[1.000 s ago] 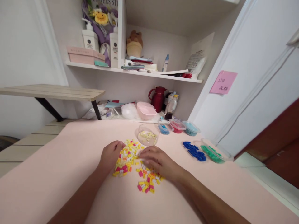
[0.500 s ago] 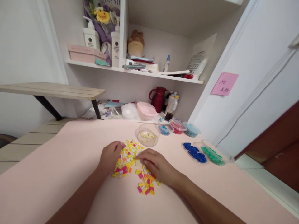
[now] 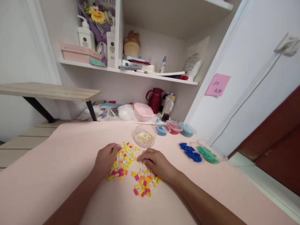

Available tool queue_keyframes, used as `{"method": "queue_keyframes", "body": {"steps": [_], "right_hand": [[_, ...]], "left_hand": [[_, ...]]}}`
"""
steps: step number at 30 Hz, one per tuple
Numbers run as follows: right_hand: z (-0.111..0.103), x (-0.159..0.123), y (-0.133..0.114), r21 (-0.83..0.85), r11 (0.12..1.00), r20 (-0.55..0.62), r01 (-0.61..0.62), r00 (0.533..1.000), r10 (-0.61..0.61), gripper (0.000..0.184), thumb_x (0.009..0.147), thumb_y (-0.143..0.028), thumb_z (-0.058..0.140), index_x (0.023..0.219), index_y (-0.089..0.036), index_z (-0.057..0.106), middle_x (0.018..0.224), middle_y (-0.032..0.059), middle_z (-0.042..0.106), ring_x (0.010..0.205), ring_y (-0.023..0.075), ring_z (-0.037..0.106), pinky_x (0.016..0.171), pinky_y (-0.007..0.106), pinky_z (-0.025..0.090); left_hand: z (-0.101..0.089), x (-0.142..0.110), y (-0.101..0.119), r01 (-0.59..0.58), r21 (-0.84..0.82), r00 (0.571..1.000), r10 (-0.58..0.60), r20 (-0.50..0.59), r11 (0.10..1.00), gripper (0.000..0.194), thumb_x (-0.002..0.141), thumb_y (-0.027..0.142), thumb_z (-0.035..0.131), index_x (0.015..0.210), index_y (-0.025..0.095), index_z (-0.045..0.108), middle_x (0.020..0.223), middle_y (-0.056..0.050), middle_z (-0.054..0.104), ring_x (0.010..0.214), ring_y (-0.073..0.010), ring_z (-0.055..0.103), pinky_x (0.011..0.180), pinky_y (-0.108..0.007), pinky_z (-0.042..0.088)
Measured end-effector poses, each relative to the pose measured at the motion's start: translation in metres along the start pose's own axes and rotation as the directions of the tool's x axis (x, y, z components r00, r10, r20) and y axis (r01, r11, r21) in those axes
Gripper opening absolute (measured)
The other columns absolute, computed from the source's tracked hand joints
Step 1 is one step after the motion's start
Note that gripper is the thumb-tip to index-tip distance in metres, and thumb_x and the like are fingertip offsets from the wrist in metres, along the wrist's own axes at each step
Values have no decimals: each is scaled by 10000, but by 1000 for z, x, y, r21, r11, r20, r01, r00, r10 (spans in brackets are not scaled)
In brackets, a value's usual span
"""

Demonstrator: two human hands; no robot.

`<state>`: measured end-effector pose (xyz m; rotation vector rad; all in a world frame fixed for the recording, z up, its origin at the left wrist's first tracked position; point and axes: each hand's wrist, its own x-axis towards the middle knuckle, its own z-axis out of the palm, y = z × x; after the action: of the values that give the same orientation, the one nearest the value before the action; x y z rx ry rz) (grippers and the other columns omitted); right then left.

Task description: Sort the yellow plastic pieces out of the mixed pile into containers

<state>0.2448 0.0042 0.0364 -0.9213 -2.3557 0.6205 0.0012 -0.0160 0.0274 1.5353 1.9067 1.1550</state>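
Small toy bricks in yellow, pink, white and orange lie in two loose heaps on the pink tabletop (image 3: 70, 156). My left hand (image 3: 106, 158) rests at the left edge of the larger brick heap (image 3: 124, 157), its fingers curled in and partly hidden. Between the two heaps, my right hand (image 3: 156, 162) has thumb and forefinger pinched together low over the table. Whatever is in that pinch is too small to make out. The smaller brick heap (image 3: 144, 183) lies below and beside the right hand. Beyond both hands stands a clear round dish (image 3: 144, 145) with pale yellow bricks inside.
Lidded tubs of light blue (image 3: 161, 130), red (image 3: 173, 128) and teal pieces (image 3: 187, 130) line the table's back right. Nearer are a tray of dark blue bricks (image 3: 191, 153) and a tub of green ones (image 3: 208, 155). A pink bowl (image 3: 143, 112) and red jug (image 3: 155, 100) stand behind.
The camera view has shifted slightly, so everything sits a little further left. My right hand's fingers have drawn closer together in a pinch; the left hand stays beside the larger heap.
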Motion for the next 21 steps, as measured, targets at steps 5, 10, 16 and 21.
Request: {"method": "queue_keyframes", "body": {"steps": [5, 10, 16, 21], "right_hand": [[-5, 1, 5, 36, 995, 4, -98, 995, 98, 180, 808, -101, 597, 850, -224, 721, 876, 8, 693, 793, 142, 629, 739, 234, 469], [-7, 1, 9, 16, 996, 0, -83, 997, 83, 176, 823, -109, 589, 872, -216, 720, 892, 15, 706, 827, 157, 634, 761, 251, 474], [-7, -1, 9, -58, 998, 11, -11, 1000, 12, 298, 848, -79, 548, 1022, -245, 726, 985, 38, 680, 879, 157, 653, 812, 264, 487], [-9, -1, 4, -150, 988, 0, -38, 999, 38, 242, 818, -76, 577, 907, -255, 715, 962, 6, 674, 867, 147, 646, 796, 250, 474]], "left_hand": [[-1, 0, 0, 14, 5, 1000, -14, 12, 1000, 327, 823, 438, 423, 798, 262, 696, 953, 4, 745, 945, -203, 652, 829, -295, 464], [-2, -1, 4, 13, 16, 1000, -13, 7, 1000, 326, 818, 435, 424, 784, 265, 700, 936, 12, 749, 930, -203, 659, 816, -285, 468], [-2, -1, 4, -6, 26, 1000, 6, 3, 1000, 323, 807, 435, 433, 784, 264, 706, 947, 5, 756, 946, -217, 655, 821, -292, 461], [-3, -1, 3, 1, 28, 1000, -1, 4, 1000, 329, 807, 438, 429, 779, 264, 706, 958, 7, 752, 964, -214, 647, 835, -290, 457]]}}
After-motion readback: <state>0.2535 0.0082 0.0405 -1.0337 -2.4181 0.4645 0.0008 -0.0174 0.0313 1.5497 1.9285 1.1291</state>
